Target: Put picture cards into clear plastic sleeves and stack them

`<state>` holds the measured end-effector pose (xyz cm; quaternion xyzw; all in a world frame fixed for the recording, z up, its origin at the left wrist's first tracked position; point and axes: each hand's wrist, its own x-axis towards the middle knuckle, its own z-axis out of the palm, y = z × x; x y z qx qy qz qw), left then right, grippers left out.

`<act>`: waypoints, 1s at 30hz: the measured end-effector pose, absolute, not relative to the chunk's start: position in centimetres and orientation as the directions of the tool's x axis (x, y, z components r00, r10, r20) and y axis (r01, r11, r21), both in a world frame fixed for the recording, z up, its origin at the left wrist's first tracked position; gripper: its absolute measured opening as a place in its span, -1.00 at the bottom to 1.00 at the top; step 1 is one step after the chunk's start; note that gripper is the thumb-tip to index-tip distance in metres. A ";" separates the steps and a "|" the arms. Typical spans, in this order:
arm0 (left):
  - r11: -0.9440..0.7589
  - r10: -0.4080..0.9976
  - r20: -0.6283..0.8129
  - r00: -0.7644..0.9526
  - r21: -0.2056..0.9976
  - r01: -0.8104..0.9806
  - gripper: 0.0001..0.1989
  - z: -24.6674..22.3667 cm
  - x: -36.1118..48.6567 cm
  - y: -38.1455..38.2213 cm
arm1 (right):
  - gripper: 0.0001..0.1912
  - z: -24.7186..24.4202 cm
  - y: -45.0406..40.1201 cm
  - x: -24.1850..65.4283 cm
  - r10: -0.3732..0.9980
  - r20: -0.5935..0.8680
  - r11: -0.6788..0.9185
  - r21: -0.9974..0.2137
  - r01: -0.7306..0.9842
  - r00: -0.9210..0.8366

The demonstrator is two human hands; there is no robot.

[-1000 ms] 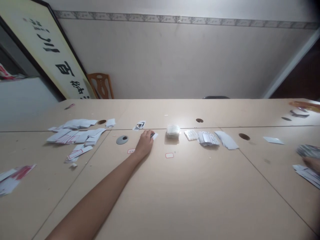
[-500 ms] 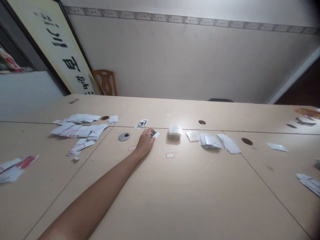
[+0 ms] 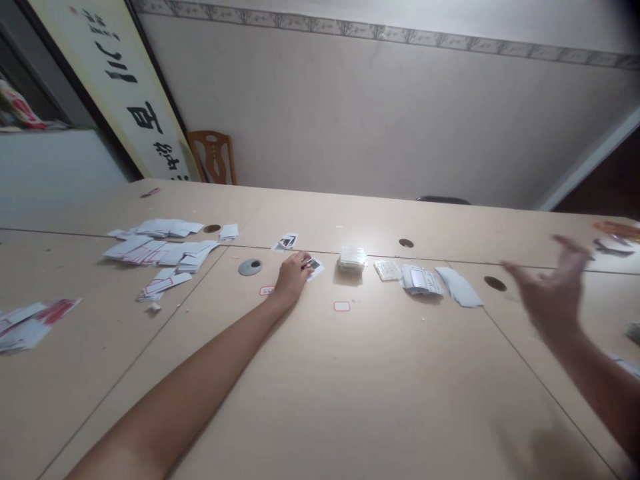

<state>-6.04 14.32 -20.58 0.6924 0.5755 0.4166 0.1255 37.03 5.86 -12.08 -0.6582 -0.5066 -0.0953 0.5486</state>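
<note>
My left hand (image 3: 294,277) rests on the table, its fingers closed on small white cards with dark printed pictures (image 3: 315,267). My right hand (image 3: 553,293) is raised above the table at the right, fingers spread, with nothing in it; motion blurs it a little. Just beyond my left hand lies another small group of picture cards (image 3: 287,241). A stack of clear-looking small packs (image 3: 352,259) stands to the right of that hand, and a single flat pack (image 3: 387,270) lies beside the stack. A red-bordered label (image 3: 342,307) is nearer to me; a second one (image 3: 267,291) is partly behind my left wrist.
Piles of white paper slips (image 3: 160,253) spread over the left side. Toward the right are a bundle of printed slips (image 3: 421,280) and a fan of white slips (image 3: 459,287). The tabletop has cable holes (image 3: 495,284) and a grey grommet cover (image 3: 250,267). A wooden chair (image 3: 214,157) stands behind.
My right hand has come into view from the right, open. My left hand stays at nearly the same place, and more of the cards at its fingertips shows.
</note>
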 end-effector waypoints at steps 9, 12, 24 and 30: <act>-0.336 0.895 0.444 0.036 0.621 0.709 -0.70 -20.2 -5.9 13.9 | -0.49 -16.8 5.9 17.6 0.781 0.624 0.546 -0.673 0.498 -0.013; -0.340 0.895 0.444 0.039 0.623 0.704 -0.71 -20.2 -6.0 13.9 | -0.65 -19.1 6.9 15.8 0.692 0.714 0.655 -0.557 0.510 -0.108; -0.377 0.886 0.456 0.081 0.607 0.699 -0.71 -19.9 -5.8 13.6 | -0.85 -20.5 7.4 16.1 0.769 0.593 0.632 -0.654 0.415 -0.237; -0.386 0.878 0.476 0.051 0.639 0.665 -0.74 -20.2 -5.9 13.8 | -0.85 -20.1 7.4 16.0 0.818 0.542 0.574 -0.736 0.359 -0.195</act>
